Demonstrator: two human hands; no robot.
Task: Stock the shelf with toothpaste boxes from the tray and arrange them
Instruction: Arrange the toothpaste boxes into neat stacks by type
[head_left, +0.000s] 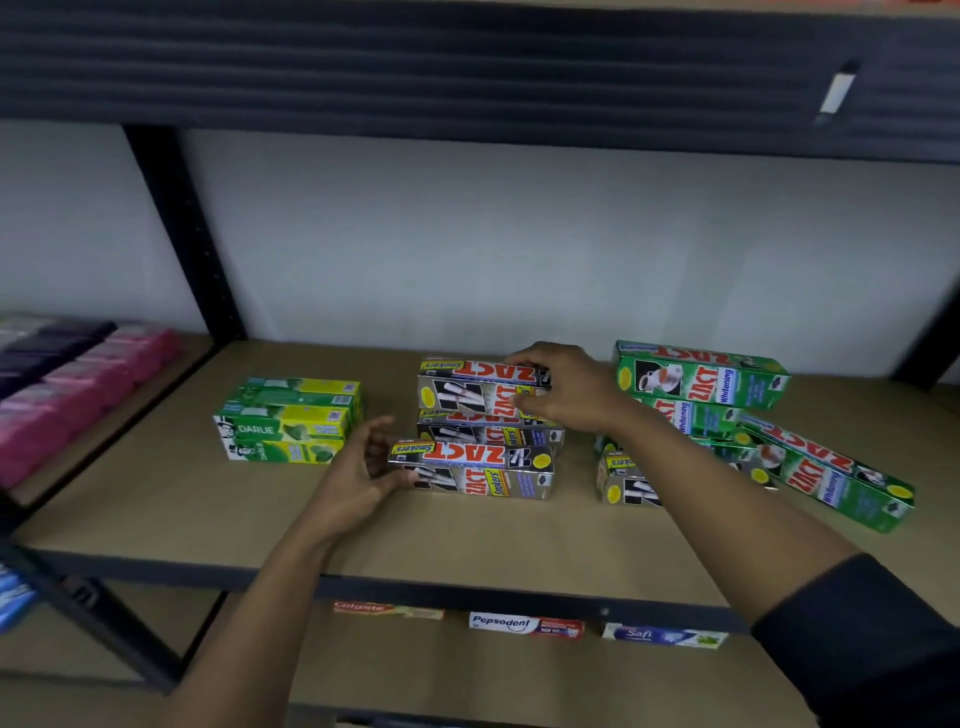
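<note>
On the brown shelf board, silver Zact Smokers boxes lie in a small pile. My right hand grips the right end of the top silver box, fingers curled over its edge. My left hand holds the left end of the front silver box, thumb underneath, fingers loosely spread. A middle silver box lies between them. Green Darlie boxes are stacked at the left. Green Zact Whitening boxes are piled at the right, one of them lying askew; another silver box is partly hidden by my right forearm.
Pink and purple packs fill the neighbouring bay at the left, behind a black upright post. The shelf above hangs low. On the shelf below lie Colgate, Pepsodent and Safi boxes.
</note>
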